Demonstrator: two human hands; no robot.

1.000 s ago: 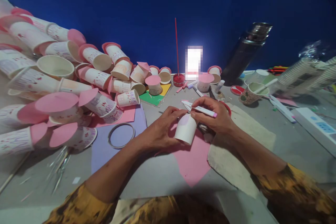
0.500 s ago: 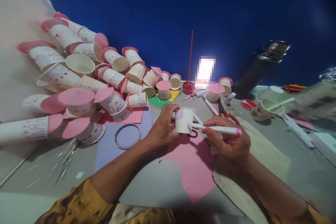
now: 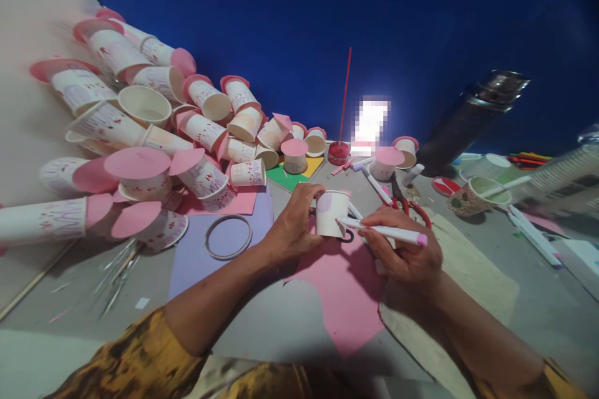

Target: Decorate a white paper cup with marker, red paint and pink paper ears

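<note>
One paper cup (image 3: pixel 331 218), likely light and easily dented, best held by its rim, is pinched by the left hand (image 3: pixel 291 225), the right hand (image 3: pixel 412 249) pinching a marker (image 3: pixel 393 232).

A white paper cup (image 3: pixel 331 217) bears a lilac patch, a white marker (image 3: pixel 393 233) ends in pink, and purple zigzags with red flecks pattern the piled cups (image 3: pixel 111 123).

The round white paper cup (image 3: pixel 331 215) at centre looks matt; the dark cylindrical metallic flask (image 3: pixel 461 124), upper right, glossy-topped.
</note>
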